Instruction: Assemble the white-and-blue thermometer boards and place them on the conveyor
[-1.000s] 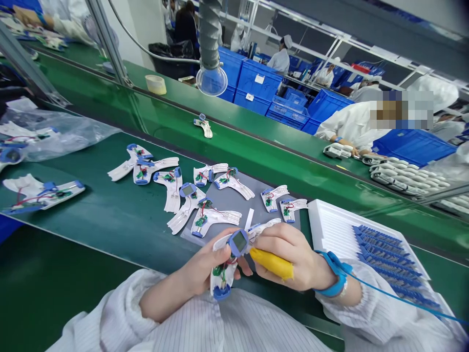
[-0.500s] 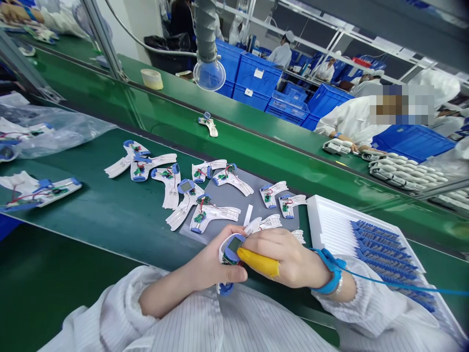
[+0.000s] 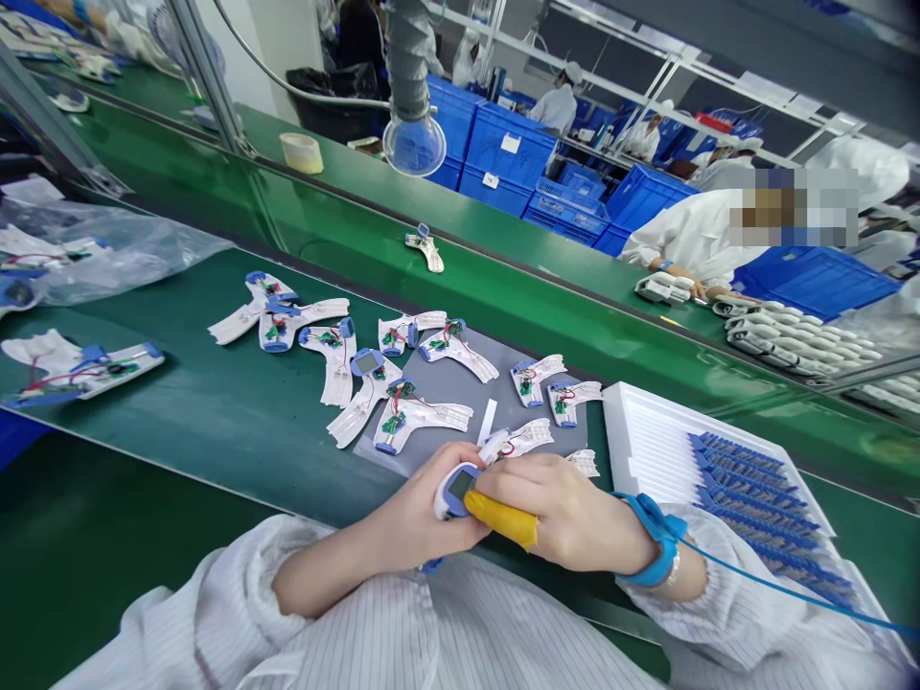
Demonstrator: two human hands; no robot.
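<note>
Along the green surface [image 3: 179, 450] I can see open thermometer shells [image 3: 452, 350] laid out, several on a grey mat [image 3: 460, 388], with a white tray [image 3: 647, 450] of blue parts to the right and a plastic bag [image 3: 107, 244] to the left. Beyond, a co-worker [image 3: 690, 230] works at another green bench, blue crates [image 3: 510, 158] behind. Nearest me, the thermometer [image 3: 449, 498], white with a blue head and small screen, sits above the surface's near edge. The left hand [image 3: 421, 513] has its fingers closed around it; the right hand [image 3: 567, 513] is curled against it, its yellow finger cot [image 3: 501, 517] touching the head.
</note>
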